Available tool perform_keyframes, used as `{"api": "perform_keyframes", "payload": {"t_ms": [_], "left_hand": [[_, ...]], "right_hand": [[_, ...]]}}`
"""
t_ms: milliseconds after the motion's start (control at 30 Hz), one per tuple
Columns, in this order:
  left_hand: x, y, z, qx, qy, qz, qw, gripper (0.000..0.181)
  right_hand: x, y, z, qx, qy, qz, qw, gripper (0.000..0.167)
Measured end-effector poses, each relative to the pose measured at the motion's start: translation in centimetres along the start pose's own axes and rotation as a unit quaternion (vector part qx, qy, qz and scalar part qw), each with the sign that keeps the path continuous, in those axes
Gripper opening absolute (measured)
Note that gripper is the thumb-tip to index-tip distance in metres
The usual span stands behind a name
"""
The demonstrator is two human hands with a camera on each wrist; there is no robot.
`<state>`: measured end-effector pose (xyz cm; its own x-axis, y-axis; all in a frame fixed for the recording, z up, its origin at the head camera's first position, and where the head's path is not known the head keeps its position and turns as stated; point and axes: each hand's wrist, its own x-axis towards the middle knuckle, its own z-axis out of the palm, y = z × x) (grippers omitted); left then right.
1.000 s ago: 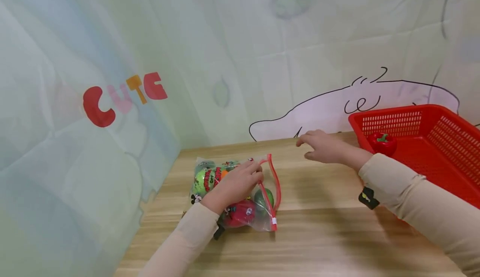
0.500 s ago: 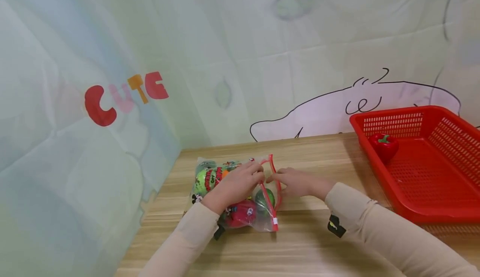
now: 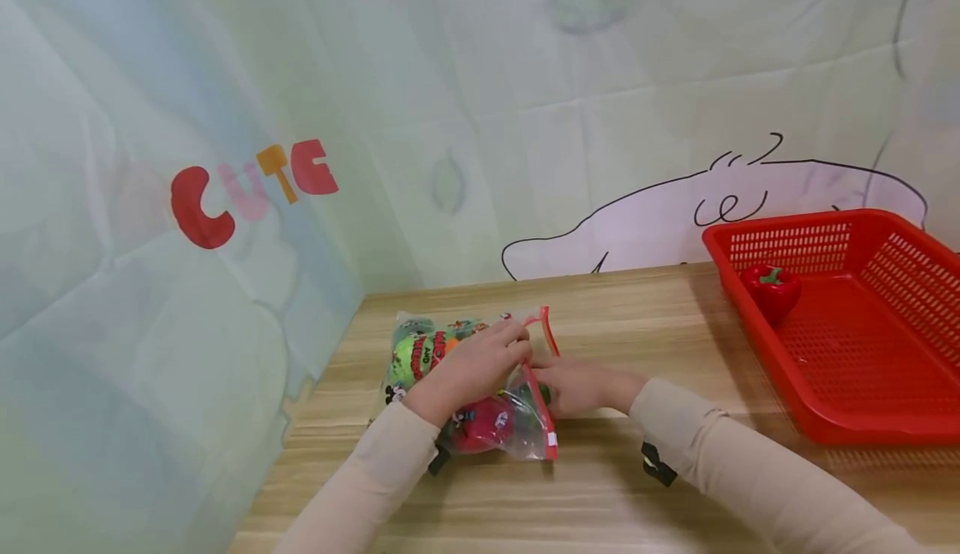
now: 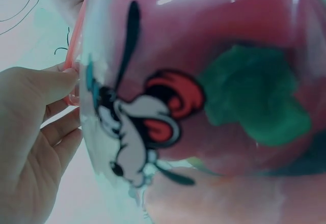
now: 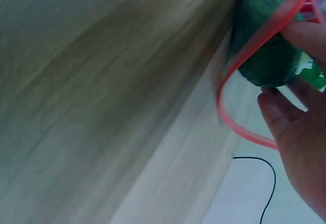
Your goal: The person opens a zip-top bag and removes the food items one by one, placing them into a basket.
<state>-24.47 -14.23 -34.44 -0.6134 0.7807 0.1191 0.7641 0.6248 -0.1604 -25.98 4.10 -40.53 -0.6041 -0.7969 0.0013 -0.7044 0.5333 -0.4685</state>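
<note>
A clear zip bag (image 3: 525, 446) with cartoon prints and a red zip edge (image 5: 227, 84) lies on the table, holding several colourful items. My left hand (image 3: 476, 368) rests across its top and pinches the red edge between thumb and fingers, as the left wrist view shows with that hand (image 4: 30, 117) beside a red item with a green top (image 4: 254, 94). Through the bag's opening reaches my right hand (image 3: 588, 386). In the right wrist view that hand (image 5: 305, 137) has its fingers round a dark green rounded item (image 5: 270, 61) at the mouth.
A red basket (image 3: 862, 425) stands to the right on the table (image 3: 637, 504), with a red pepper (image 3: 780, 296) at its left side. Behind the table hangs a printed cloth (image 3: 465, 121) with the letters CUTE.
My right hand has come from beside the basket, left and down, into the bag's opening and round the green item. My left hand has kept its hold on the bag.
</note>
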Motion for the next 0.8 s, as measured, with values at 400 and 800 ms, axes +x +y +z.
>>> {"api": "perform_keyframes", "payload": {"t_ms": [400, 800], "left_hand": [[0.4, 0.2, -0.1, 0.0, 0.0, -0.006, 1.0, 0.019], [0.0, 0.2, 0.4, -0.005, 0.006, -0.01, 0.9999, 0.016]], "right_hand": [[-0.2, 0.9, 0.9, 0.033, 0.039, 0.0, 0.9987, 0.065], [-1.3, 0.8, 1.2, -0.032, 0.086, -0.016, 0.9957, 0.069]]}}
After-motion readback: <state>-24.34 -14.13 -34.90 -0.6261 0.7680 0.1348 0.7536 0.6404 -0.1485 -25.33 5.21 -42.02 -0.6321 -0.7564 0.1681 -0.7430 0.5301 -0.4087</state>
